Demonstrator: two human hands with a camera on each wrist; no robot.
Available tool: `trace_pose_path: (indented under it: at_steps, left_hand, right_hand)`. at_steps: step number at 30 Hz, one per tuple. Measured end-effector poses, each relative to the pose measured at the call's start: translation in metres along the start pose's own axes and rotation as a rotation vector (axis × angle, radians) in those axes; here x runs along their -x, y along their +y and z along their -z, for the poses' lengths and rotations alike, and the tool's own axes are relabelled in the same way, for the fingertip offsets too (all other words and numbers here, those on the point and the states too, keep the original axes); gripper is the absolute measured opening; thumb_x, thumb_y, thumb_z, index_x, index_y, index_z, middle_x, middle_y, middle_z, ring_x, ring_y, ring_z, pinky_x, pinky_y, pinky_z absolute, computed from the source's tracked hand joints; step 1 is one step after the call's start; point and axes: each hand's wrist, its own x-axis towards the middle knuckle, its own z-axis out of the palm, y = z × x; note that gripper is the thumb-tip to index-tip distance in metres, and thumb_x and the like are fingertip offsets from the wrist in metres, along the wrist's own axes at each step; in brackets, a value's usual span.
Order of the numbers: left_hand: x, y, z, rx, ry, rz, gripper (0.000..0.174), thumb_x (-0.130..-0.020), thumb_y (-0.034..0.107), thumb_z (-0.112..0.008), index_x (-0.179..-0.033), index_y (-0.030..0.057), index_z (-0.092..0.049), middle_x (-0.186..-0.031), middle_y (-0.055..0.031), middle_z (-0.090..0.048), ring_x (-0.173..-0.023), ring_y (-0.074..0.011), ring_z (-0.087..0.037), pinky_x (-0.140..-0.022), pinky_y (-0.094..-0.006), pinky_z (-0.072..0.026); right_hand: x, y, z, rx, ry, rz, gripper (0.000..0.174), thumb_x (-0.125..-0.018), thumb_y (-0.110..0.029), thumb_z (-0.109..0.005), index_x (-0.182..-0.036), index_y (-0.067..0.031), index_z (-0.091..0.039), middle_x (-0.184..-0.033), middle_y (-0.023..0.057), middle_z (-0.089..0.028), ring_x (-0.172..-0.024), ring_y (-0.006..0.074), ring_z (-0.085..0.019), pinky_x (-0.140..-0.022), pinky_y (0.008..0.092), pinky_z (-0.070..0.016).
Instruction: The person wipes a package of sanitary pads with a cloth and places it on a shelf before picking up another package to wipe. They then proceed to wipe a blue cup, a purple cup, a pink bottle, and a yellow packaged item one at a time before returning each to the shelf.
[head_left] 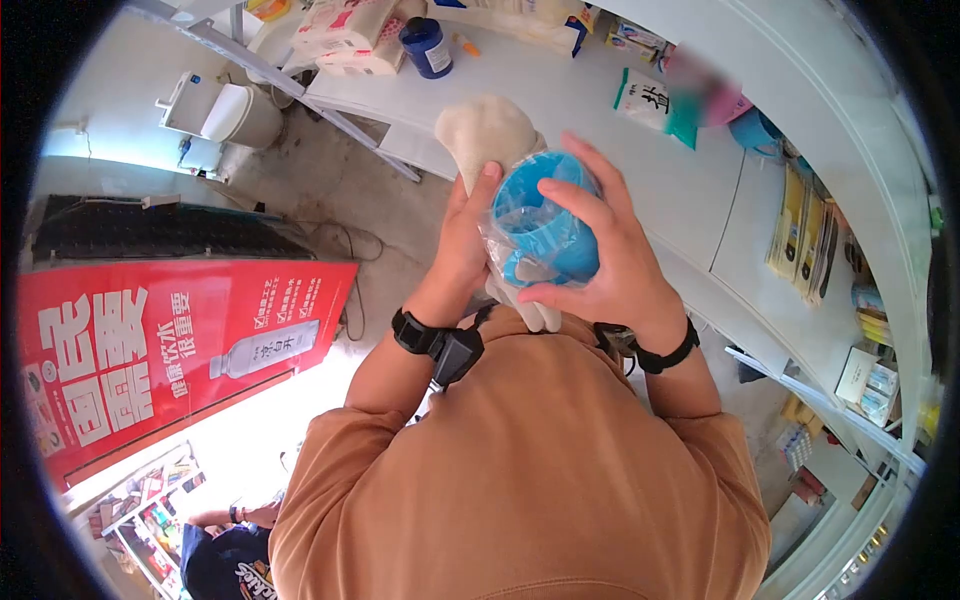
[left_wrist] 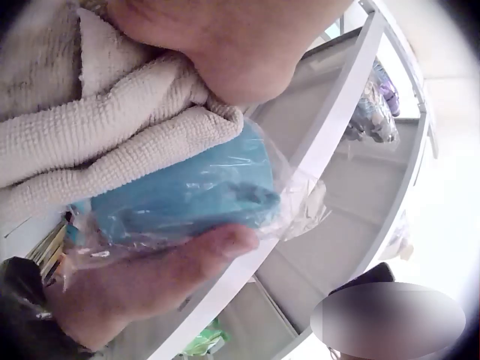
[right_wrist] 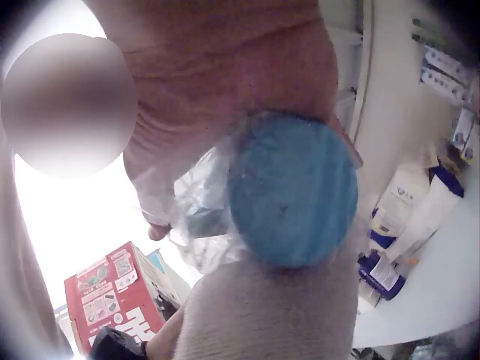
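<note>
In the head view a blue plastic cup, wrapped in clear plastic film, is held in front of the chest. My right hand grips it from the right, fingers and thumb spread round its side. From the left, my left hand holds a cream ribbed cloth against the cup. In the left wrist view folds of the cloth overlap the cup, with loose film beyond. The right wrist view shows the cup's round flat base, and the cloth right below it.
A white counter runs along the far and right sides. On it stand a dark blue jar, tissue packs and a green-and-white packet. A red printed panel is at left; another person is at lower left.
</note>
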Motion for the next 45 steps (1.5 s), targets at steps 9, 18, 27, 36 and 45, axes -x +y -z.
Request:
trace_pose_path:
  at_steps: [9,18,27,36,45]
  left_hand:
    - [0.005,0.035,-0.01,-0.074,0.105,-0.145,0.052,-0.1,0.038,-0.049,-0.137,0.0033,-0.039,-0.127,-0.0134,-0.055,-0.112,-0.0241,-0.057,-0.094,-0.0374,-0.048]
    - [0.002,0.0,-0.004,-0.409,-0.018,-0.072,0.048,-0.102,0.028,-0.046,-0.141,0.0018,-0.035,-0.127,-0.01,-0.054,-0.114,-0.018,-0.053,-0.097,-0.0322,-0.0433]
    - [-0.001,0.047,0.007,-0.12,0.059,-0.163,0.053,-0.1,0.035,-0.05,-0.14,0.0027,-0.036,-0.13,-0.0123,-0.053,-0.115,-0.0218,-0.055,-0.095,-0.0348,-0.0465]
    - [-0.003,0.049,0.018,-0.174,-0.011,-0.034,0.06,-0.098,0.04,-0.053,-0.142,0.0033,-0.035,-0.13,-0.0117,-0.052,-0.116,-0.0216,-0.054,-0.097,-0.0348,-0.0452]
    - [-0.002,0.037,0.017,-0.258,-0.011,-0.004,0.056,-0.098,0.041,-0.052,-0.139,0.0049,-0.038,-0.124,-0.0106,-0.056,-0.106,-0.0189,-0.058,-0.088,-0.0335,-0.0496]
  right_hand:
    - [0.018,0.017,-0.019,0.144,0.167,-0.158,0.084,-0.056,-0.033,-0.09,-0.128,-0.0148,-0.051,-0.14,0.0231,-0.037,-0.123,0.0431,-0.046,-0.098,0.0495,-0.0453]
    - [-0.02,0.006,-0.016,0.179,0.327,-0.065,0.084,-0.053,-0.032,-0.091,-0.126,-0.0158,-0.052,-0.14,0.0251,-0.036,-0.122,0.0434,-0.047,-0.098,0.0489,-0.0448]
    - [-0.002,0.031,-0.033,-0.196,0.199,-0.107,0.098,-0.066,-0.033,-0.087,-0.146,-0.0069,-0.035,-0.151,0.023,-0.028,-0.13,0.0374,-0.043,-0.104,0.0435,-0.0401]
    - [0.008,0.051,-0.026,-0.796,0.061,-0.495,0.098,-0.066,-0.031,-0.086,-0.144,-0.0045,-0.032,-0.134,0.0138,-0.047,-0.121,0.0242,-0.049,-0.104,0.0371,-0.0387]
    - [-0.002,0.023,-0.031,0.17,0.358,-0.16,0.093,-0.064,-0.021,-0.09,-0.136,-0.0081,-0.032,-0.13,0.0114,-0.041,-0.116,0.0245,-0.049,-0.099,0.0386,-0.0427]
